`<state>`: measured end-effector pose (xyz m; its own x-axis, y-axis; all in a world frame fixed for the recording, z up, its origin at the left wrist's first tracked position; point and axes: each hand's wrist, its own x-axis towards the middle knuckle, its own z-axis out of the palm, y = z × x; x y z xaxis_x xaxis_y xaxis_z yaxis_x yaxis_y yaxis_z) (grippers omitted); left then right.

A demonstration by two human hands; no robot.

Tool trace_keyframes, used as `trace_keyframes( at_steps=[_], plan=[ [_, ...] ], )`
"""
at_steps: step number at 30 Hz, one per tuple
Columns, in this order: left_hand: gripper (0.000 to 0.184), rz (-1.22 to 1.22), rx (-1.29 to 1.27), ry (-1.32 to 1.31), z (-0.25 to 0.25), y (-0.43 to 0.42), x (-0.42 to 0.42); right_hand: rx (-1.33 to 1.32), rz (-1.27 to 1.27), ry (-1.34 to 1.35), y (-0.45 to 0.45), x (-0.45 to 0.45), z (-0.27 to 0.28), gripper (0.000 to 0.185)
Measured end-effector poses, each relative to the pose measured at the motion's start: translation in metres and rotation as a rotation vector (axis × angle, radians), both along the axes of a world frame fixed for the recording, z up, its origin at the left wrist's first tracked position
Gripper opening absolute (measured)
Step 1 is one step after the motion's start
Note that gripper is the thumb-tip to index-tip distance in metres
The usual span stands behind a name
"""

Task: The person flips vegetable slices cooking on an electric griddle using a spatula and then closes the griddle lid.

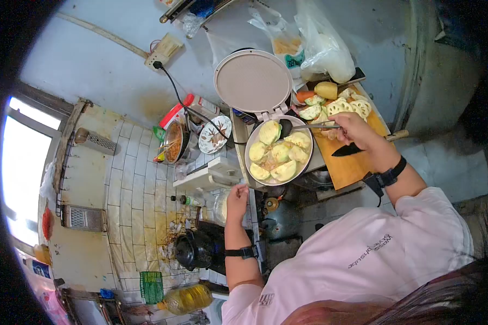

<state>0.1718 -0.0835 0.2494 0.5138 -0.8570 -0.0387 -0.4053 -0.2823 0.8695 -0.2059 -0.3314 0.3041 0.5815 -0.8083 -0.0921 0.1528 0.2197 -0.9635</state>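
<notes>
A kitchen with pale blue walls and stained white tiles surrounds the cooking area. The round electric pan [279,176] stands in the middle, its lid [253,81] open on the far side. Coated, pale yellow slices [284,171] lie inside. The right hand [353,131] grasps a long-handled utensil [314,126], whose black head is at the pan's far part, beside a slice. The left hand [237,203] is released, fingers loosely curled, near the pan's near left side. To the right, a cutting board [352,172] bears lotus root slices [358,108], a whole yellowish vegetable [326,90] and a dark-bladed knife [346,150]. To the left are a patterned plate [215,135] and a bowl [174,142] of reddish food.
</notes>
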Motion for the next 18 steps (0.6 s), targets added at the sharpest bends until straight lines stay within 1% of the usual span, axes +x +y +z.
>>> trace_keyframes(
  at_steps=[1, 3, 4, 5, 6, 7, 8, 10, 12, 14, 15, 17, 18],
  plan=[
    [0.023, -0.017, -0.050, -0.009, 0.003, -0.007, 0.000, 0.000, -0.005, 0.001, 0.001, -0.002, 0.002, 0.029],
    [0.022, -0.005, -0.044, -0.023, 0.009, -0.020, 0.000, -0.001, 0.139, 0.295, 0.003, -0.007, 0.005, 0.027],
    [0.022, 0.011, -0.038, -0.039, 0.013, -0.027, 0.002, 0.023, 0.228, 0.327, 0.004, -0.005, 0.008, 0.017],
    [0.022, 0.001, -0.039, -0.038, 0.015, -0.034, 0.005, 0.025, 0.218, 0.327, 0.006, 0.000, 0.005, 0.017],
    [0.021, -0.006, -0.067, -0.074, 0.014, -0.041, 0.009, 0.066, 0.263, 0.325, 0.006, 0.009, -0.005, 0.013],
    [0.020, -0.012, -0.096, -0.109, 0.014, -0.048, 0.010, 0.107, 0.309, 0.323, 0.005, 0.018, -0.019, 0.012],
    [0.020, -0.021, -0.098, -0.107, 0.016, -0.052, 0.009, 0.146, 0.328, 0.372, -0.002, 0.030, -0.042, 0.016],
    [0.019, 0.054, -0.148, -0.033, 0.017, -0.057, 0.004, 0.117, 0.295, 0.380, 0.015, 0.038, -0.036, 0.019],
    [0.018, 0.064, -0.164, -0.040, 0.013, -0.060, 0.005, 0.083, 0.265, 0.384, 0.032, 0.047, -0.024, 0.022],
    [0.018, 0.076, -0.182, -0.043, 0.011, -0.063, 0.006, 0.102, 0.323, 0.475, 0.045, 0.050, -0.012, 0.016],
    [0.017, 0.094, -0.191, -0.011, 0.015, -0.064, 0.000, 0.096, 0.318, 0.482, 0.047, 0.052, -0.020, 0.016],
    [0.017, 0.116, -0.212, 0.032, 0.019, -0.062, -0.009, 0.306, 0.307, 0.166, 0.045, 0.057, -0.043, 0.014],
    [0.017, 0.110, -0.229, 0.031, 0.020, -0.060, -0.011, 0.292, 0.308, 0.178, 0.048, 0.054, -0.044, 0.014]
  ],
)
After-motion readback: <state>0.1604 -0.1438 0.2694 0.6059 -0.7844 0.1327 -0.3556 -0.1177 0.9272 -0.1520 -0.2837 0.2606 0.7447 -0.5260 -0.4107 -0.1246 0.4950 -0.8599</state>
